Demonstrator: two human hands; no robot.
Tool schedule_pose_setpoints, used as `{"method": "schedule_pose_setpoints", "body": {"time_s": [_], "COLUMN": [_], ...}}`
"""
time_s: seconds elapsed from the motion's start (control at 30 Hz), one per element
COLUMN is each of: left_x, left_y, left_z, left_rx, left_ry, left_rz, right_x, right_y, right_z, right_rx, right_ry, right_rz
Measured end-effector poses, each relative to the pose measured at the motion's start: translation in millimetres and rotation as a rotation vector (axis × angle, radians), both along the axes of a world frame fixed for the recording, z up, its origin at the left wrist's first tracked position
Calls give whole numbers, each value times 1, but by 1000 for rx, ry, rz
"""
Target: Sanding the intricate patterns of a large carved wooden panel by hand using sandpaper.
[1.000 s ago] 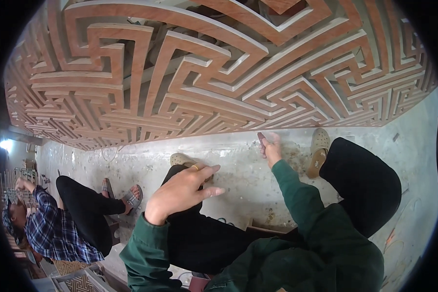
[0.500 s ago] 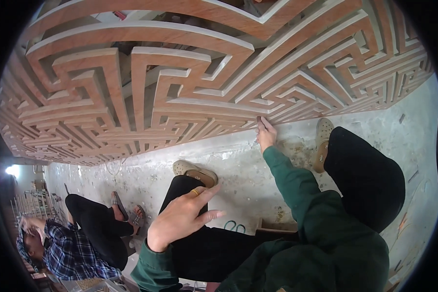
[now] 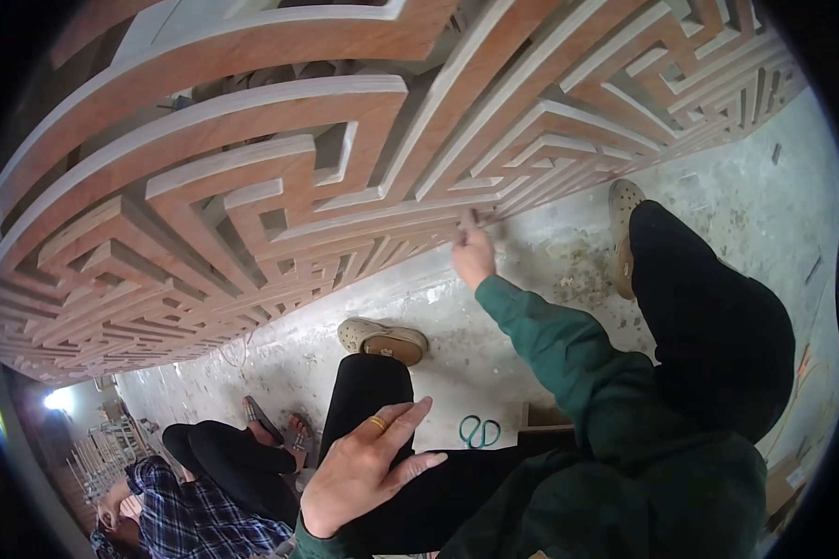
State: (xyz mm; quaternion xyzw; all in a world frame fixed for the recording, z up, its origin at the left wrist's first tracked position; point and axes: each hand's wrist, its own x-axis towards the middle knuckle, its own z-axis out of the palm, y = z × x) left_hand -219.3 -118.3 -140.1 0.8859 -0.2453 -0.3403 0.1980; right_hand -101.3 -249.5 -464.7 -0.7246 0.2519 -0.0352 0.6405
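A large reddish-brown wooden lattice panel (image 3: pixel 252 56), cut in maze-like bands with pale edges, leans across the upper part of the view. My right hand (image 3: pixel 475 253) reaches up to its lower edge. Its fingers are bent together at the wood and slightly blurred; whatever they pinch is too small and smeared to name. My left hand (image 3: pixel 359 470), with a yellow ring on one finger, hovers over my left knee. The fingers are stretched out, the thumb is apart, and the palm holds nothing.
My beige clogs (image 3: pixel 382 340) stand on the stained concrete floor (image 3: pixel 522 326). Green-handled scissors (image 3: pixel 478 432) and a small open box (image 3: pixel 543 417) lie by my leg. At the lower left a co-worker in a plaid shirt (image 3: pixel 205 508) sits close to the panel.
My view has shifted, and the panel now looks larger and more slanted. The right hand has moved a little left along the panel's lower edge. The left hand stays outstretched over the knee.
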Motion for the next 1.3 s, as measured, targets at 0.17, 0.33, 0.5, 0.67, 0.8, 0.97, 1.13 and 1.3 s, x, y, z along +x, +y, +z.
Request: {"method": "schedule_pose_setpoints", "body": {"time_s": [0.17, 0.33, 0.5, 0.67, 0.8, 0.97, 1.13, 1.3], "left_x": [0, 1, -4, -5, -3, -8, -2, -7], "left_y": [-1, 4, 0, -3, -1, 0, -5, 0], "left_z": [5, 2, 5, 8, 0, 4, -1, 8], "left_rx": [-59, 46, -35, 43, 25, 23, 37, 74], "left_ry": [1, -16, -15, -3, -15, 4, 3, 40], "left_rz": [-12, 60, -43, 30, 29, -31, 58, 41], "right_x": [-5, -5, -9, -5, -1, -11, 14, -1], "right_y": [3, -33, 29, -35, -26, -8, -45, 4], "right_z": [34, 8, 40, 7, 1, 29, -6, 33], "right_rx": [-361, -454, -332, -555, -565, -554, -551, -466], "right_ry": [63, 228, -46, 128, 131, 89, 190, 125], "right_rz": [253, 196, 141, 242, 150, 290, 138, 153]}}
